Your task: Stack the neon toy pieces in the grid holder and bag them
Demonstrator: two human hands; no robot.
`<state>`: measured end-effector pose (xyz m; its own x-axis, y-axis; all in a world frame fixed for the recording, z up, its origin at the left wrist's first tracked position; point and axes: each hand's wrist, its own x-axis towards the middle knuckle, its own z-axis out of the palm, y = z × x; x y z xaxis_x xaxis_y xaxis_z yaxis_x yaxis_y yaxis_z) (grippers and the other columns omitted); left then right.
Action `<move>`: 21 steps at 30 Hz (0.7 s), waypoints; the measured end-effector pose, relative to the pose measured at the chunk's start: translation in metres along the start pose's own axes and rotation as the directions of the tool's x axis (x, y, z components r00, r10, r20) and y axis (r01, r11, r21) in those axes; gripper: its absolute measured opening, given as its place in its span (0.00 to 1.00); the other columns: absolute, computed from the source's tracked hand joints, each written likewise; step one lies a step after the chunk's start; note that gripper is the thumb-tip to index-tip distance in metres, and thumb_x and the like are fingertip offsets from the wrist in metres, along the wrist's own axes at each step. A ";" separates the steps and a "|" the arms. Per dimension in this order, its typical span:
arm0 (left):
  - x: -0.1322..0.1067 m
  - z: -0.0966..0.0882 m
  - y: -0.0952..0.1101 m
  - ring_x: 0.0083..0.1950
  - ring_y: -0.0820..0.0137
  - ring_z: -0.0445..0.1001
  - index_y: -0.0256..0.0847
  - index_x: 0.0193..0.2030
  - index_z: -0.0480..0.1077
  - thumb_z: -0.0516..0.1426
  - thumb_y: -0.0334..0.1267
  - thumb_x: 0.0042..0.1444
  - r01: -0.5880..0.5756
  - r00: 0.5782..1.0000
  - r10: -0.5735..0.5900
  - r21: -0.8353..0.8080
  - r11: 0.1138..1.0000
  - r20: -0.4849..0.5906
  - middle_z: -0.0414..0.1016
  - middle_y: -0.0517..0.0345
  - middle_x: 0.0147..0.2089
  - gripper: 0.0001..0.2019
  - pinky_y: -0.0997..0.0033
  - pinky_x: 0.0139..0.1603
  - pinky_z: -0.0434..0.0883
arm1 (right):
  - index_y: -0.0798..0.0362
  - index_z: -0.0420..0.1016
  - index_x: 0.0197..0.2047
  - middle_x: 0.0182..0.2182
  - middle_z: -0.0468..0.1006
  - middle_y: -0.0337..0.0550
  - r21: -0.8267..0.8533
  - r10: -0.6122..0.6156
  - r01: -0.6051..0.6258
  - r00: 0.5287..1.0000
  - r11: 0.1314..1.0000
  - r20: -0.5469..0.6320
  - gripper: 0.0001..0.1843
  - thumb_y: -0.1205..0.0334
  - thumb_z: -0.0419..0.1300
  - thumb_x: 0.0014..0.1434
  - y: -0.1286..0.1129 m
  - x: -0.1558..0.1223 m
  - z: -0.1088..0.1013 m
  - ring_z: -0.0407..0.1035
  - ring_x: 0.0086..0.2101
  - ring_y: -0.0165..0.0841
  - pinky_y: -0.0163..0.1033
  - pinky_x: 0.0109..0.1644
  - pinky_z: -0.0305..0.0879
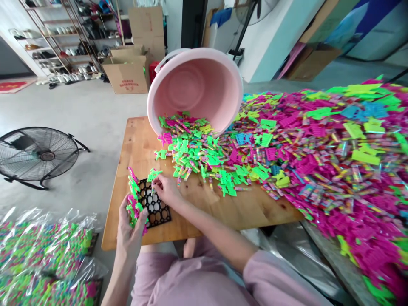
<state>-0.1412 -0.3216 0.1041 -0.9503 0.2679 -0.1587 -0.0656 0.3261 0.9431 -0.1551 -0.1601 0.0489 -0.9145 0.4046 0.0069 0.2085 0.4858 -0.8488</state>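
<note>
The black floor fan rests on the grey floor, its round wire guard tilted upward. Beyond the floor fan lies a red mat, with a shoe rack carrying several tiers of shoes farther back; beyond and to the right of the fan stand an open cardboard box with red printing and a taller upright carton. Farther right of the fan are a black pole, a pale pillar and a brown carton.

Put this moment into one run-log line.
left hand: holds pink-green pieces | right hand: pinches green piece at black grid | pink tub: on its side, loose pieces at mouth
</note>
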 end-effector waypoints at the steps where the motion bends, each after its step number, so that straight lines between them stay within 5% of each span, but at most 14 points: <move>1: 0.001 0.000 -0.002 0.39 0.70 0.74 0.46 0.67 0.56 0.61 0.55 0.51 -0.008 1.000 0.008 0.002 1.000 -0.007 0.73 0.54 0.46 0.39 0.72 0.37 0.71 | 0.53 0.72 0.40 0.31 0.78 0.42 -0.068 0.016 -0.016 1.000 0.998 0.001 0.06 0.69 0.54 0.63 -0.004 0.004 -0.001 0.74 0.35 0.34 0.36 0.40 0.65; 5: 0.004 0.000 -0.013 0.45 0.66 0.74 0.45 0.66 0.57 0.61 0.53 0.52 -0.046 0.999 0.046 0.007 0.999 -0.027 0.73 0.52 0.48 0.36 0.68 0.44 0.72 | 0.56 0.69 0.49 0.36 0.80 0.51 -0.307 0.115 -0.106 0.993 0.946 0.013 0.14 0.58 0.59 0.63 -0.018 0.020 -0.001 0.76 0.38 0.42 0.40 0.39 0.67; 8: 0.006 -0.001 -0.015 0.46 0.65 0.74 0.44 0.66 0.57 0.62 0.52 0.52 -0.055 0.998 0.055 0.012 0.998 -0.012 0.73 0.51 0.49 0.37 0.67 0.45 0.72 | 0.57 0.70 0.48 0.33 0.80 0.47 -0.288 0.171 -0.155 0.985 0.945 0.031 0.21 0.61 0.69 0.53 -0.019 0.027 0.000 0.76 0.39 0.41 0.39 0.39 0.67; 13: 0.003 -0.001 -0.009 0.47 0.66 0.74 0.45 0.66 0.56 0.61 0.54 0.52 -0.040 0.999 0.040 0.012 0.999 -0.011 0.73 0.52 0.50 0.37 0.68 0.45 0.72 | 0.54 0.72 0.44 0.28 0.77 0.36 0.118 0.257 -0.246 0.962 0.962 -0.094 0.21 0.62 0.71 0.48 -0.002 0.017 0.000 0.74 0.33 0.32 0.35 0.38 0.67; 17: 0.001 0.000 -0.003 0.41 0.69 0.73 0.46 0.66 0.56 0.61 0.56 0.51 -0.006 1.000 0.006 0.035 0.999 -0.011 0.73 0.55 0.46 0.38 0.71 0.41 0.71 | 0.53 0.72 0.33 0.22 0.72 0.31 0.483 0.248 -0.245 0.967 0.841 0.060 0.17 0.54 0.71 0.47 0.009 -0.004 0.006 0.68 0.25 0.27 0.31 0.28 0.62; 21: 0.000 0.001 0.002 0.38 0.71 0.72 0.44 0.66 0.57 0.61 0.57 0.51 -0.009 1.000 0.009 0.024 1.000 -0.016 0.73 0.56 0.42 0.39 0.73 0.38 0.70 | 0.51 0.64 0.31 0.20 0.69 0.29 0.645 0.140 -0.210 0.977 0.735 0.159 0.19 0.50 0.69 0.49 0.011 -0.016 0.021 0.67 0.20 0.27 0.30 0.22 0.59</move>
<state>-0.1405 -0.3199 0.1058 -0.9557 0.2562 -0.1452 -0.0497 0.3455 0.9371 -0.1451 -0.1779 0.0280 -0.9196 0.3404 -0.1961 0.1217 -0.2280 -0.9660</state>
